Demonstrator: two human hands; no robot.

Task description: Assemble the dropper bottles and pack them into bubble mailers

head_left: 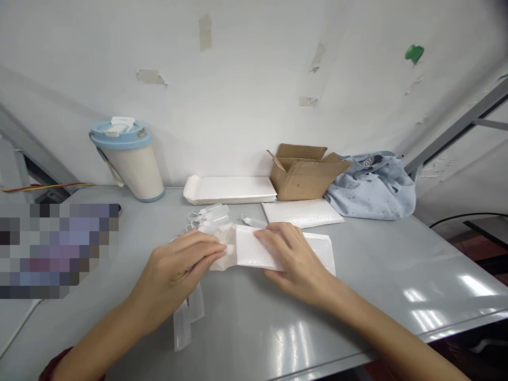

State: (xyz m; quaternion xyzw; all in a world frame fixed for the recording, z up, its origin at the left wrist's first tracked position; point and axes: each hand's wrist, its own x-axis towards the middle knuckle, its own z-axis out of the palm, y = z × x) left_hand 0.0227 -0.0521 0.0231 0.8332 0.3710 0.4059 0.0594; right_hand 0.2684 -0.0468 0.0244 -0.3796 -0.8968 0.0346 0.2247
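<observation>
A white bubble mailer (pixel 254 251) is stretched between my two hands above the desk. My right hand (pixel 293 259) is closed on its body, thumb below and fingers across the top. At its left end, the fingertips of my left hand (pixel 180 270) pinch the thin, crinkled flap (pixel 226 233). Another white bubble mailer (pixel 323 248) shows partly behind my right hand. Small translucent plastic bottles (pixel 214 214) with loops lie in a group just beyond my left hand. Two more clear bottles (pixel 182 325) show below that hand, partly covered by it.
Stacked white mailers (pixel 234 188) lie along the wall, beside an open cardboard box (pixel 307 177). A single mailer (pixel 304 211) lies before the box. Right of it is a light blue cloth bundle (pixel 375 188). A cream tumbler (pixel 135 166) with blue lid stands left, behind a blurred-out object (pixel 55 251).
</observation>
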